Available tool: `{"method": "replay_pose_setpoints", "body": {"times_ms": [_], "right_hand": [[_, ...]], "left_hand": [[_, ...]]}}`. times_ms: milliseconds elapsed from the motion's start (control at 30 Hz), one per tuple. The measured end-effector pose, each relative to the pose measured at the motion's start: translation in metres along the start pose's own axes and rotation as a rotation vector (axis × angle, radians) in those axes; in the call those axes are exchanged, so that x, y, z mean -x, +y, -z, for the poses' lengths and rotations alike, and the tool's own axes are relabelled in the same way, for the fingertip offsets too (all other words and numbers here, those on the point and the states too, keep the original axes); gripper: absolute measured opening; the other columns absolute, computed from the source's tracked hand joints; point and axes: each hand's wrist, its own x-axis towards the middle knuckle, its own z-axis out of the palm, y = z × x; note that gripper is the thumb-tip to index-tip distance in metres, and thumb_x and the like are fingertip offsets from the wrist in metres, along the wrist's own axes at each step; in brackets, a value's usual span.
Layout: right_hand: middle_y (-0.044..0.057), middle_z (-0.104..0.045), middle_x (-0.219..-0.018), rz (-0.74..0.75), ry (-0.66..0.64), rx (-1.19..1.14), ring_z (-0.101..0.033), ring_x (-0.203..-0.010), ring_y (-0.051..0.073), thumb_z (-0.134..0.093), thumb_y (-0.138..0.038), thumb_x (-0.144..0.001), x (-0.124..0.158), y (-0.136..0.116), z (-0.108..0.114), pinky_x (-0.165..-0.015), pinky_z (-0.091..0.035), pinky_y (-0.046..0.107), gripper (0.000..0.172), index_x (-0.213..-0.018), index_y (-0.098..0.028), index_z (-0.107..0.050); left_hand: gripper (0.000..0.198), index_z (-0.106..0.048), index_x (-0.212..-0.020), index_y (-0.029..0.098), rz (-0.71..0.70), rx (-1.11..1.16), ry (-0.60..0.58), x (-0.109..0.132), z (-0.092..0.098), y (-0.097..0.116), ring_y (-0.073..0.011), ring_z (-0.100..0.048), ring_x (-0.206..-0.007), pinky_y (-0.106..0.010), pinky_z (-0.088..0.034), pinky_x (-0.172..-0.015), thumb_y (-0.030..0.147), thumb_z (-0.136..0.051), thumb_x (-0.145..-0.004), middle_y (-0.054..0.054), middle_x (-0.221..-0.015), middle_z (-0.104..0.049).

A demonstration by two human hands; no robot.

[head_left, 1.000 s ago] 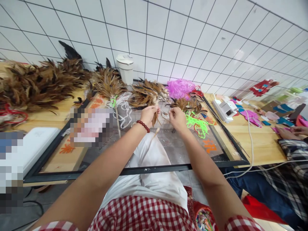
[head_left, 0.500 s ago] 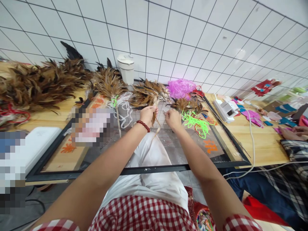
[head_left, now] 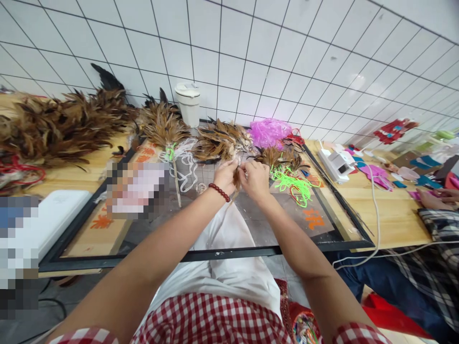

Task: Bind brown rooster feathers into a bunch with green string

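My left hand (head_left: 225, 176), below a beaded bracelet, is closed in a pinch around a small brown feather (head_left: 236, 179). My right hand (head_left: 256, 178) meets it with curled fingers pressed together at the same spot; whatever lies in them is hidden. Just beyond the hands lies a heap of brown feathers (head_left: 218, 143). A smaller feather bunch (head_left: 278, 156) rests right of my right hand, beside tangled neon-green string (head_left: 292, 182). To the left, a feather bunch on a stick (head_left: 176, 181) has green string around its base, with white cord (head_left: 187, 165) beside it.
A black-framed clear panel (head_left: 229, 252) covers the tabletop. Behind stand a white lidded cup (head_left: 188, 102) and a pink plastic bag (head_left: 269, 132) near the tiled wall. Many feathers (head_left: 60, 124) pile up left. A white power strip (head_left: 335, 163) and another person's hands (head_left: 435, 197) are right.
My two hands have come together: the right moved left to the left hand's fingertips, and the left shifted slightly right. The surrounding feathers and strings look the same.
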Motion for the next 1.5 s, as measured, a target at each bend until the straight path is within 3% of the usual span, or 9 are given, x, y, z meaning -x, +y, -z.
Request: {"method": "replay_pose_setpoints", "body": {"times_ms": [167, 300, 467, 900, 967, 1100, 1167, 1367, 1500], "right_hand": [[0.005, -0.067, -0.088, -0.032, 0.031, -0.36, -0.057, -0.085, 0.02, -0.058, -0.036, -0.083, 0.0, 0.003, 0.0, -0.084, -0.039, 0.035, 0.017, -0.086, -0.022, -0.066], [0.005, -0.068, -0.086, -0.225, 0.115, -0.813, -0.06, -0.078, 0.016, -0.057, -0.044, -0.082, -0.006, 0.012, -0.011, -0.075, -0.047, 0.03, 0.027, -0.092, -0.02, -0.065], [0.002, -0.066, -0.076, -0.274, 0.077, -1.122, -0.061, -0.072, 0.015, -0.063, -0.047, -0.076, -0.012, 0.017, -0.016, -0.074, -0.051, 0.031, 0.029, -0.083, -0.019, -0.066], [0.003, -0.064, -0.084, -0.177, 0.243, -0.719, -0.056, -0.074, 0.015, -0.061, -0.03, -0.079, -0.012, 0.037, -0.009, -0.073, -0.046, 0.029, 0.015, -0.087, -0.019, -0.067], [0.003, -0.064, -0.083, -0.134, 0.133, -0.662, -0.055, -0.072, 0.014, -0.063, -0.025, -0.076, -0.012, 0.04, -0.008, -0.071, -0.046, 0.029, 0.014, -0.088, -0.019, -0.068], [0.003, -0.065, -0.082, 0.192, -0.4, -0.673, -0.059, -0.079, 0.015, -0.068, -0.018, -0.073, -0.008, 0.042, -0.001, -0.077, -0.045, 0.028, 0.01, -0.082, -0.019, -0.071], [0.004, -0.066, -0.086, 0.295, -0.547, -0.667, -0.059, -0.084, 0.016, -0.071, -0.018, -0.071, -0.006, 0.041, 0.0, -0.081, -0.045, 0.029, 0.016, -0.087, -0.019, -0.072], [0.004, -0.064, -0.082, 0.362, -0.625, -0.576, -0.058, -0.08, 0.014, -0.063, -0.013, -0.076, -0.002, 0.034, -0.003, -0.079, -0.043, 0.026, 0.008, -0.077, -0.016, -0.07], [0.003, -0.064, -0.077, 0.294, -0.504, -0.484, -0.057, -0.073, 0.013, -0.053, -0.009, -0.079, -0.004, 0.034, -0.001, -0.072, -0.042, 0.025, 0.015, -0.08, -0.015, -0.067]], "left_hand": [[0.019, -0.055, -0.067, 0.014, -0.118, -0.042, 0.071, -0.002, 0.001, -0.004, -0.0066, -0.054, -0.053, -0.021, -0.045, -0.06, 0.018, -0.073, -0.068, 0.004, -0.054, -0.055], [0.014, -0.059, -0.067, 0.012, -0.2, -0.12, 0.03, -0.003, 0.003, -0.005, -0.0047, -0.05, -0.05, -0.019, -0.043, -0.057, 0.019, -0.072, -0.068, 0.003, -0.056, -0.057], [0.011, -0.062, -0.064, 0.012, -0.262, -0.224, -0.042, 0.002, 0.002, -0.006, -0.0056, -0.052, -0.053, -0.021, -0.043, -0.06, 0.018, -0.071, -0.068, 0.002, -0.057, -0.059], [0.014, -0.065, -0.065, 0.01, -0.106, -0.428, -0.18, -0.002, 0.008, 0.002, -0.0072, -0.052, -0.05, -0.02, -0.042, -0.053, 0.02, -0.073, -0.066, -0.001, -0.054, -0.059], [0.011, -0.063, -0.067, 0.011, -0.149, -0.411, -0.087, -0.004, 0.009, 0.006, -0.0067, -0.052, -0.049, -0.019, -0.042, -0.052, 0.019, -0.068, -0.071, 0.0, -0.053, -0.057], [0.009, -0.06, -0.07, 0.012, -0.209, -0.32, 0.061, -0.008, 0.009, 0.011, -0.0055, -0.05, -0.046, -0.018, -0.04, -0.047, 0.019, -0.059, -0.077, 0.004, -0.053, -0.05], [0.01, -0.059, -0.071, 0.012, -0.235, -0.327, 0.09, -0.009, 0.01, 0.012, -0.0035, -0.045, -0.042, -0.016, -0.032, -0.041, 0.018, -0.057, -0.078, 0.005, -0.054, -0.049], [0.01, -0.058, -0.071, 0.012, -0.227, -0.367, 0.071, -0.008, 0.01, 0.013, -0.0004, -0.033, -0.038, -0.016, -0.017, -0.036, 0.019, -0.057, -0.078, 0.005, -0.058, -0.047], [0.009, -0.06, -0.071, 0.012, -0.209, -0.43, 0.038, -0.007, 0.011, 0.012, -0.001, -0.034, -0.039, -0.017, -0.018, -0.037, 0.02, -0.06, -0.075, 0.004, -0.058, -0.049]]}}
